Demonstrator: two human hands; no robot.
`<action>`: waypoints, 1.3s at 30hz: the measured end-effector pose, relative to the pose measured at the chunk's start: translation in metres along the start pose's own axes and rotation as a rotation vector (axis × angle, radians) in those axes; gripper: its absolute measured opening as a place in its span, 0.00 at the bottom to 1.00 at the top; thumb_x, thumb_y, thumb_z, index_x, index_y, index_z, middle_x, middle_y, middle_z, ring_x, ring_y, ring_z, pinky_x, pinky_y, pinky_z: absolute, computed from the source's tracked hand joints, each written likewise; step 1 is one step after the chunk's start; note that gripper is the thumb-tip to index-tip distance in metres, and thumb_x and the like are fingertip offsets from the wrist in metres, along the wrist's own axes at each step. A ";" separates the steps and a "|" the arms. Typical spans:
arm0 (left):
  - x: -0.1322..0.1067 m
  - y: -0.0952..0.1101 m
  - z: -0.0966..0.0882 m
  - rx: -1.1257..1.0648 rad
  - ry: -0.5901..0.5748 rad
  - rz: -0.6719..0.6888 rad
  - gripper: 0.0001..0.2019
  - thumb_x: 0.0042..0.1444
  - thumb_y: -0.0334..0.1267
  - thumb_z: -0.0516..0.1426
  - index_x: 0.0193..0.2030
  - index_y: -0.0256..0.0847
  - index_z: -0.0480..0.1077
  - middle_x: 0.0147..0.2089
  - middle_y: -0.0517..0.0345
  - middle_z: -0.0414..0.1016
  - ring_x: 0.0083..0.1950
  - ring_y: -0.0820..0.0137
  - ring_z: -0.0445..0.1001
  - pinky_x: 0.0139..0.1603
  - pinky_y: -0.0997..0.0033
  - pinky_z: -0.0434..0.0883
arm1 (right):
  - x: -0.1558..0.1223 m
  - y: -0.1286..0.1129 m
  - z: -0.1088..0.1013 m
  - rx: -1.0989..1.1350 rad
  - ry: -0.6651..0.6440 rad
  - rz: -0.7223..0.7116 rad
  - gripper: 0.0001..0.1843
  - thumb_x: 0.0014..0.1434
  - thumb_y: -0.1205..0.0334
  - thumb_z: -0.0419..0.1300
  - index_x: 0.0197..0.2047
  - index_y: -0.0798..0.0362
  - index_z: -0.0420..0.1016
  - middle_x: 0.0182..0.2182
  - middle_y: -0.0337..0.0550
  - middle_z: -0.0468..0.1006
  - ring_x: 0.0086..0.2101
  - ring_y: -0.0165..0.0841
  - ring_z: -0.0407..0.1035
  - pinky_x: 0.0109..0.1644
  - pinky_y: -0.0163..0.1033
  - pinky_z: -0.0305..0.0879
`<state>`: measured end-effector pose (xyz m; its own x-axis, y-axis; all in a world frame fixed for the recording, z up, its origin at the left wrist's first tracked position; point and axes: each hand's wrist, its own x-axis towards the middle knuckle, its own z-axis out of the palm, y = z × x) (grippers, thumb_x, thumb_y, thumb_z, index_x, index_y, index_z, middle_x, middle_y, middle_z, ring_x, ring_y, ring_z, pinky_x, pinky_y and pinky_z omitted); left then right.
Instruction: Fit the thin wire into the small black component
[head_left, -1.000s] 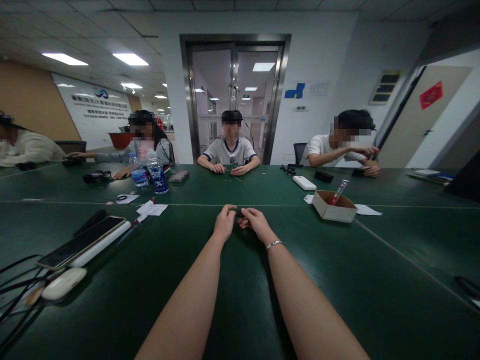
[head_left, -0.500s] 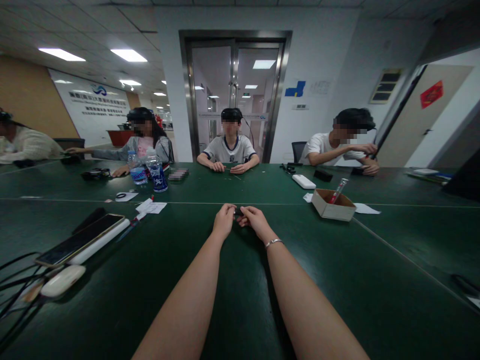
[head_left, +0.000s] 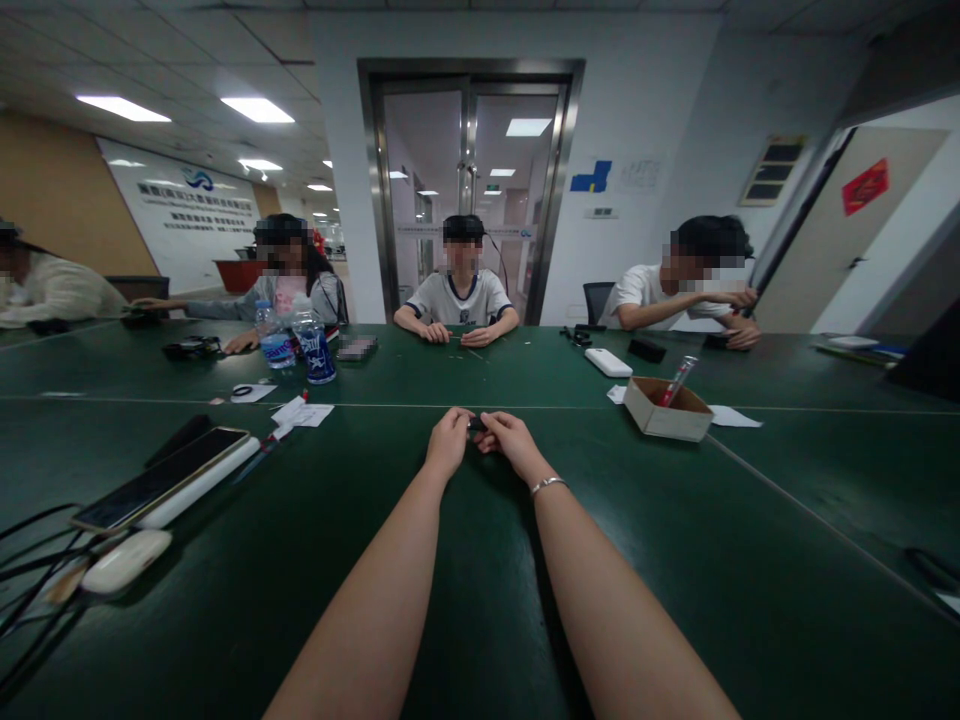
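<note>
Both my arms stretch forward over the dark green table (head_left: 480,560). Between my fingertips is a small black object (head_left: 476,424), too small and too covered by fingers to name its kind. My left hand (head_left: 450,440) pinches its left end with thumb and fingers. On the other end my right hand (head_left: 510,440) is closed in a similar pinch, a silver bracelet (head_left: 548,485) round that wrist. The hands are close together, just short of the pale seam across the table.
A phone (head_left: 165,480) on a white bar, cables and a white case (head_left: 126,560) lie at left. Two bottles (head_left: 315,345) stand beyond papers (head_left: 304,412). At right is an open box (head_left: 667,408) holding a red-and-clear tube. Several people sit around the table.
My hands keep the same place and grip on the small black object. Across the table, the middle person's hand on the right side of the view has shifted very slightly.
</note>
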<state>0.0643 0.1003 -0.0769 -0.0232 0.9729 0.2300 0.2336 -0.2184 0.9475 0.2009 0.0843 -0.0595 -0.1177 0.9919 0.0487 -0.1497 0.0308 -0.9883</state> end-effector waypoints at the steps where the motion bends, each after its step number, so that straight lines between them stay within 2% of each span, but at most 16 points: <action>1: 0.000 0.000 0.000 0.002 0.002 0.008 0.10 0.57 0.38 0.49 0.39 0.42 0.71 0.35 0.57 0.74 0.34 0.70 0.70 0.32 0.74 0.65 | 0.000 0.000 0.000 0.000 0.001 0.002 0.08 0.63 0.64 0.58 0.33 0.58 0.70 0.20 0.42 0.75 0.18 0.27 0.70 0.23 0.28 0.69; 3: 0.001 -0.001 0.000 0.004 0.009 0.025 0.10 0.56 0.36 0.50 0.39 0.43 0.71 0.38 0.57 0.74 0.35 0.70 0.70 0.32 0.74 0.65 | 0.000 0.000 0.000 0.003 0.002 0.003 0.08 0.63 0.64 0.58 0.33 0.58 0.70 0.20 0.42 0.75 0.18 0.28 0.70 0.23 0.28 0.69; 7: 0.000 -0.001 0.000 0.011 -0.001 0.008 0.11 0.58 0.39 0.48 0.40 0.42 0.71 0.31 0.58 0.72 0.31 0.71 0.69 0.30 0.75 0.63 | 0.000 0.001 0.000 0.003 0.007 -0.003 0.09 0.62 0.61 0.60 0.32 0.58 0.71 0.20 0.42 0.75 0.18 0.27 0.70 0.22 0.28 0.69; 11: 0.000 0.000 0.000 -0.001 0.008 0.028 0.10 0.55 0.36 0.50 0.40 0.42 0.71 0.38 0.58 0.74 0.37 0.71 0.70 0.32 0.75 0.64 | 0.001 0.001 0.000 0.011 0.008 -0.002 0.11 0.60 0.60 0.62 0.32 0.58 0.70 0.19 0.42 0.75 0.18 0.28 0.70 0.22 0.28 0.69; 16: 0.000 0.000 -0.001 0.002 0.000 0.011 0.11 0.57 0.39 0.49 0.39 0.42 0.71 0.33 0.57 0.73 0.33 0.70 0.70 0.30 0.74 0.64 | 0.002 0.002 0.000 0.001 0.007 -0.010 0.10 0.61 0.60 0.62 0.32 0.58 0.70 0.19 0.42 0.75 0.18 0.28 0.70 0.22 0.28 0.68; 21: -0.001 0.003 -0.002 0.007 0.016 0.024 0.10 0.55 0.36 0.50 0.41 0.41 0.71 0.38 0.56 0.73 0.36 0.70 0.71 0.33 0.73 0.65 | 0.002 0.002 -0.001 0.004 0.010 -0.002 0.09 0.62 0.62 0.60 0.32 0.58 0.70 0.19 0.42 0.75 0.18 0.28 0.70 0.22 0.28 0.68; 27: -0.003 0.004 -0.002 -0.003 0.011 0.002 0.11 0.58 0.40 0.49 0.40 0.42 0.71 0.30 0.58 0.71 0.31 0.70 0.69 0.29 0.74 0.63 | 0.001 0.000 0.000 0.000 0.013 -0.002 0.08 0.63 0.65 0.58 0.32 0.58 0.70 0.19 0.42 0.75 0.18 0.28 0.70 0.22 0.28 0.68; 34: -0.006 0.011 -0.005 -0.005 0.040 -0.018 0.13 0.56 0.35 0.47 0.43 0.42 0.70 0.38 0.57 0.72 0.28 0.73 0.67 0.29 0.74 0.63 | 0.000 -0.001 0.001 -0.003 0.024 0.011 0.08 0.63 0.64 0.58 0.33 0.58 0.70 0.20 0.43 0.76 0.18 0.28 0.70 0.22 0.28 0.68; 39: -0.006 0.012 -0.005 0.044 0.055 -0.019 0.11 0.58 0.37 0.48 0.41 0.43 0.71 0.31 0.59 0.70 0.30 0.71 0.68 0.30 0.74 0.62 | 0.001 0.000 0.001 0.002 0.019 0.007 0.08 0.63 0.64 0.58 0.33 0.58 0.70 0.20 0.43 0.76 0.18 0.28 0.70 0.22 0.28 0.69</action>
<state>0.0626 0.0913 -0.0662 -0.0816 0.9710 0.2247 0.2747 -0.1948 0.9416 0.2002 0.0852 -0.0594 -0.0999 0.9942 0.0386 -0.1510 0.0232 -0.9883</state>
